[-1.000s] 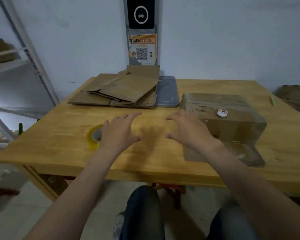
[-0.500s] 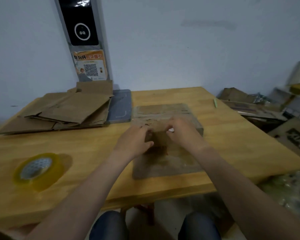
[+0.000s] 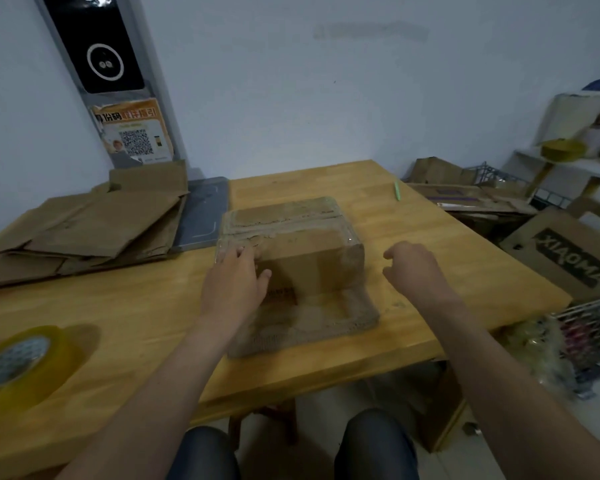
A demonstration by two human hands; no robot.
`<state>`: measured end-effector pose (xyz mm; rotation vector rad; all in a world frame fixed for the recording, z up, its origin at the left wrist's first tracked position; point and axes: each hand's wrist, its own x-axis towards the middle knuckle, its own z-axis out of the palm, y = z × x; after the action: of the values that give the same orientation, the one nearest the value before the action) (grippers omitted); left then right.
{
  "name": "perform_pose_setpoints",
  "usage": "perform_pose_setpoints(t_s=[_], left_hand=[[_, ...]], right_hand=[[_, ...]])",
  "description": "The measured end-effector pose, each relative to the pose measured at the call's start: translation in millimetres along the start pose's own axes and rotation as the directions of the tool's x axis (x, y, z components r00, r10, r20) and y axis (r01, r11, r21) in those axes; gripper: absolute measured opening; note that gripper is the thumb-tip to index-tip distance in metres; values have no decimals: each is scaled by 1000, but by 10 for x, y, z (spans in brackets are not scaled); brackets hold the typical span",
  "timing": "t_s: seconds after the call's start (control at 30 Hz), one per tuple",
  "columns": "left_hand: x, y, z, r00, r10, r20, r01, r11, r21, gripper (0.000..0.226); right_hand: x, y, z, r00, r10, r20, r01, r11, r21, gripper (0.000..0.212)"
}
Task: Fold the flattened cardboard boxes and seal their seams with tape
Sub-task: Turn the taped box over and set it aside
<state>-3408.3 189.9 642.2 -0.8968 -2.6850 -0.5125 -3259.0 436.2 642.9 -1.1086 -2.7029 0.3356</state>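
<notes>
Room on both flanks
The wooden table [image 3: 136, 306] lies open between cardboard box [image 3: 302, 254] and tape roll [image 3: 21, 358]; flattened cardboard stack [image 3: 84, 230] and grey tray [image 3: 201, 216] wall off the far left, a green pen [image 3: 397, 190] far right.

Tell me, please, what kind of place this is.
Probably a small packing or stock room: flattened cardboard boxes stacked on a wooden table, a tape roll, and more cartons on the floor.

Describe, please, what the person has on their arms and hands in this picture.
Nothing shows: the left hand and right hand are ungloved, with no ring, watch or bracelet visible, and both forearms are bare to the frame edge, with no sleeve in view.
</notes>
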Motion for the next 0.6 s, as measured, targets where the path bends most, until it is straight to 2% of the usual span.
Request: perform_pose_setpoints(t_s=[0.1, 0.23, 0.33, 0.43, 0.5, 0.6], left_hand=[[-7, -26, -36, 999, -23, 24, 24, 999, -25, 42], [-43, -162, -12, 998, -32, 60, 40, 990, -136, 47], [-166, -237, 8, 990, -119, 70, 131, 970, -207, 70], [-326, -311, 57, 955, -270, 127, 298, 865, -405, 103], [-393, -367, 92, 916, -316, 249, 401, 758, -514, 109], [-449, -445, 100, 867, -348, 357, 492, 706, -509, 109]], right_hand=[[-16, -1, 131, 995, -17, 99, 14, 999, 36, 35], [-62, -108, 87, 988, -122, 98, 106, 983, 152, 55], [-136, -169, 62, 979, -178, 105, 147, 956, 254, 68], [-192, -216, 113, 979, -187, 82, 145, 919, 368, 81], [-216, -248, 147, 980, -174, 94, 118, 895, 430, 85], [-252, -294, 199, 983, -146, 112, 77, 878, 472, 90]])
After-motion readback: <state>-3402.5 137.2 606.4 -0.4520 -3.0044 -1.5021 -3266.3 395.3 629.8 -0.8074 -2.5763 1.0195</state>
